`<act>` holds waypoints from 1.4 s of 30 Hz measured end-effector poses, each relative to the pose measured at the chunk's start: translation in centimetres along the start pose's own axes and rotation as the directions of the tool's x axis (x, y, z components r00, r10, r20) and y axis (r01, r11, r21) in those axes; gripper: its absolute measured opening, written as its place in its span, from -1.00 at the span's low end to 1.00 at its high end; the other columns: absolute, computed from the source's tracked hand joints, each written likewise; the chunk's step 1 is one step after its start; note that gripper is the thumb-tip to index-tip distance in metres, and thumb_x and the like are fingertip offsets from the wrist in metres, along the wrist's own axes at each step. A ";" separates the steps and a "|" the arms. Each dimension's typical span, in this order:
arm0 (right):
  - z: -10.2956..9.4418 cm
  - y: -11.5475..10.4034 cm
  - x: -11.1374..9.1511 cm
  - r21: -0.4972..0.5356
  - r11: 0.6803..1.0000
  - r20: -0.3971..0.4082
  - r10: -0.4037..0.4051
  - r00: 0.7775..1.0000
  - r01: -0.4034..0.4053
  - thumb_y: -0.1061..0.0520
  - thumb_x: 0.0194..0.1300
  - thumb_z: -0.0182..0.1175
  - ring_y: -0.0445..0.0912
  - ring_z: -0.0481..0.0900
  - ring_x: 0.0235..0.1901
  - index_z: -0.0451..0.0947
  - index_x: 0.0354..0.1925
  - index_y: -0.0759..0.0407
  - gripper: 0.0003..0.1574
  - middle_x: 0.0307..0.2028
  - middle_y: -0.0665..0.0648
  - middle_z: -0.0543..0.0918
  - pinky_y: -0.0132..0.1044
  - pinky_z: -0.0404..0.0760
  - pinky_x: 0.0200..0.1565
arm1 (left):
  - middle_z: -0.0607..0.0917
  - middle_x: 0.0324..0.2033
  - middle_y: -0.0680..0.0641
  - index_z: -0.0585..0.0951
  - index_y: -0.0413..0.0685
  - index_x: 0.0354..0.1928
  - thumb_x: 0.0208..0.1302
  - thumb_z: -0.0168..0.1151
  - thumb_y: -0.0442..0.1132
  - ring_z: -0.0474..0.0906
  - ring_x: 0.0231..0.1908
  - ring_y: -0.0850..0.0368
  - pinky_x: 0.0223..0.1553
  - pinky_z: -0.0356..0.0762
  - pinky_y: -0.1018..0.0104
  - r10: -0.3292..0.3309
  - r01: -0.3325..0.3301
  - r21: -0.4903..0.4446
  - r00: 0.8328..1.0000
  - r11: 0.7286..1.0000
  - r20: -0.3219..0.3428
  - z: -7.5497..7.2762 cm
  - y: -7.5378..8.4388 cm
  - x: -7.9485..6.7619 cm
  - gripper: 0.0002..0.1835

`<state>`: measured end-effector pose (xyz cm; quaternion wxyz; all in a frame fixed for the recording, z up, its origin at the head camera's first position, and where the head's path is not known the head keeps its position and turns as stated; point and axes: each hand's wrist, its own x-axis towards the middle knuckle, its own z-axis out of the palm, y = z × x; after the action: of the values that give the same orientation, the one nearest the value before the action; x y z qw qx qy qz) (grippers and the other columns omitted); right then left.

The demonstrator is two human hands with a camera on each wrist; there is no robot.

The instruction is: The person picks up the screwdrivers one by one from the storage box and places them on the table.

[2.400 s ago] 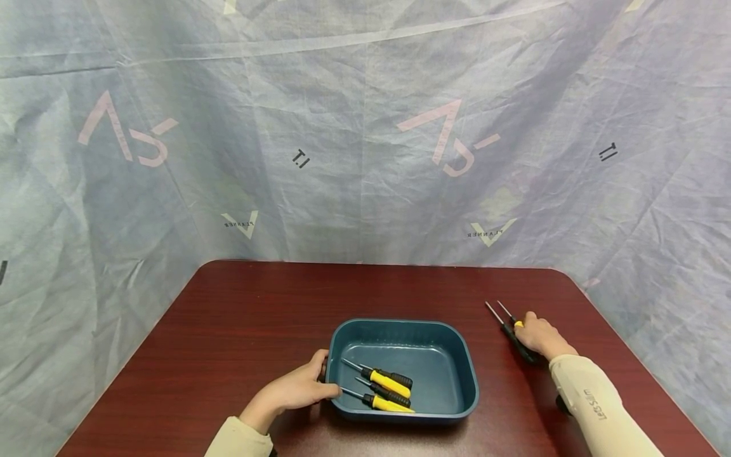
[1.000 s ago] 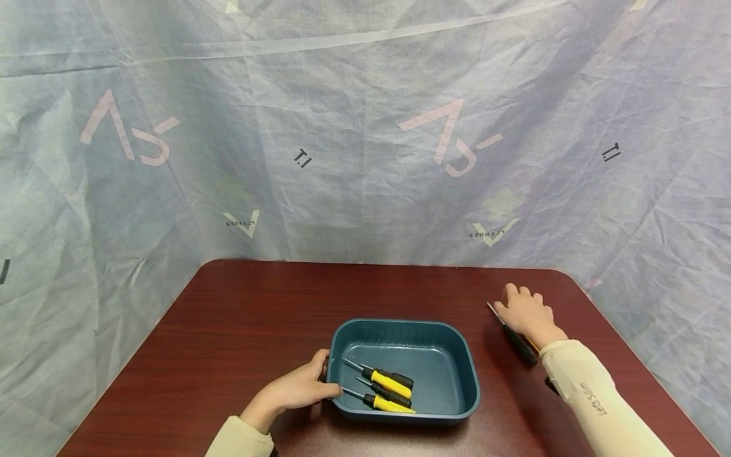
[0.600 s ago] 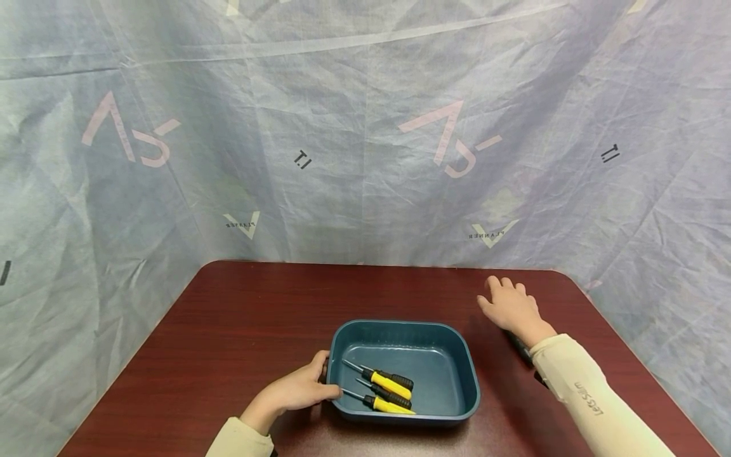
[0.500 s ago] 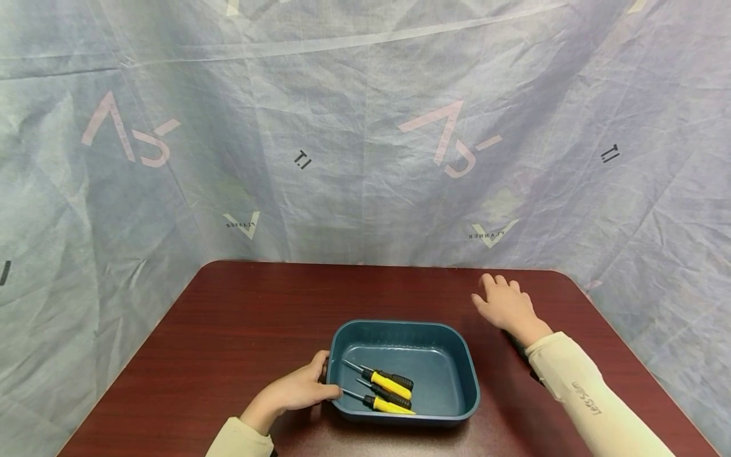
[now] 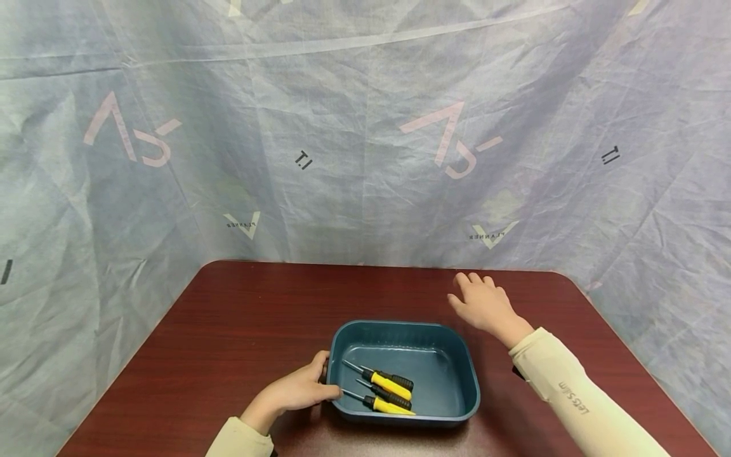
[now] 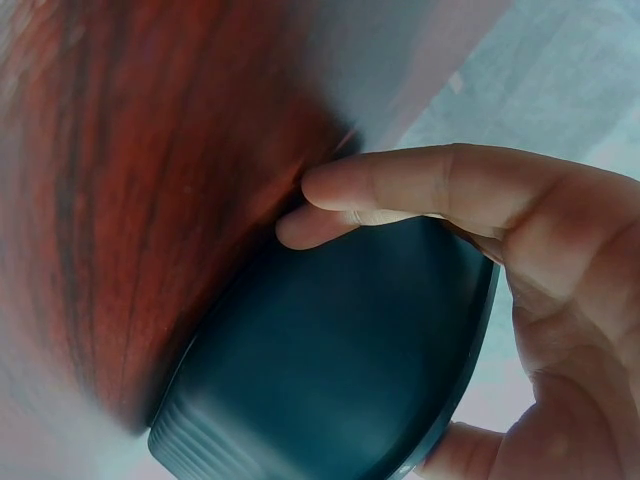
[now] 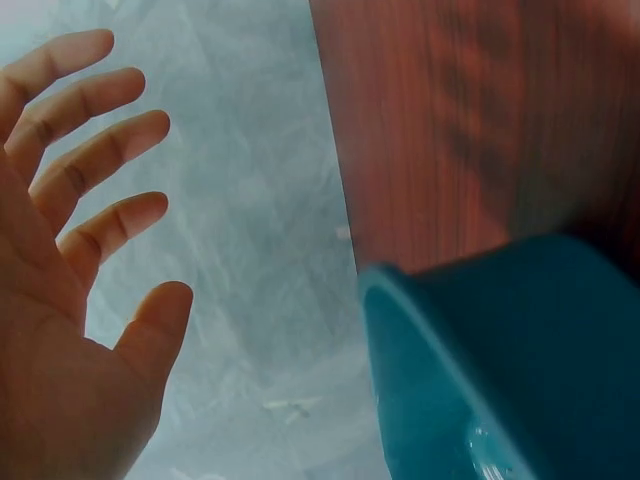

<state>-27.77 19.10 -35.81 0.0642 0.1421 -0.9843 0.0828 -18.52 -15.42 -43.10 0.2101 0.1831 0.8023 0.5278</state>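
The blue tray rests on the table, and two yellow-handled screwdrivers and two black-handled screwdrivers lie inside its near left part. At the tray's left end, the person's left hand pinches the wall, thumb at the rim and fingers against the outside. The right hand, fingers spread and holding nothing, hovers beyond the tray's far right corner, apart from it. Judging by how things lie, placing these four tools looks done; whether any remain cannot be told, since the right sleeve hides part of the surface right of the tray.
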 end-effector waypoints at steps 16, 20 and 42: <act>-0.5 -4.2 -0.2 -0.022 0.993 -0.029 -0.115 0.993 0.114 -0.08 0.27 0.04 0.12 0.36 -0.20 0.41 -0.05 0.15 -0.60 -0.15 0.17 0.47 0.02 0.40 -0.27 | 0.55 -0.17 -0.19 0.14 -0.40 0.15 -0.01 0.22 -0.25 0.47 -0.24 0.11 -0.32 0.39 0.29 -0.001 0.001 -0.018 1.000 1.000 -0.004 -0.1 -0.2 0.0 -0.29; -0.6 -5.1 -0.2 -0.023 0.990 -0.027 -0.138 0.990 0.137 -0.06 0.27 0.06 0.08 0.35 -0.24 0.41 -0.05 0.15 -0.61 -0.15 0.16 0.47 -0.03 0.41 -0.29 | 0.55 -0.18 -0.19 0.14 -0.40 0.14 -0.01 0.22 -0.24 0.47 -0.26 0.11 -0.35 0.40 0.30 -0.003 0.003 -0.016 1.000 1.000 -0.005 -0.1 -0.2 0.1 -0.29; 0.5 -8.8 -0.2 -0.032 0.961 -0.009 -0.276 0.961 0.275 -0.06 0.22 0.13 -0.05 0.34 -0.36 0.44 -0.06 0.13 -0.60 -0.22 0.10 0.49 -0.23 0.41 -0.42 | 0.56 -0.19 -0.16 0.14 -0.37 0.16 0.01 0.20 -0.24 0.48 -0.27 0.13 -0.35 0.38 0.28 -0.012 0.012 -0.017 1.000 1.000 -0.002 0.0 -0.3 0.1 -0.30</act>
<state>-25.04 10.77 -35.07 0.0842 0.2761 -0.9556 0.0588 -18.59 -15.50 -43.42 0.2138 0.1758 0.7993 0.5334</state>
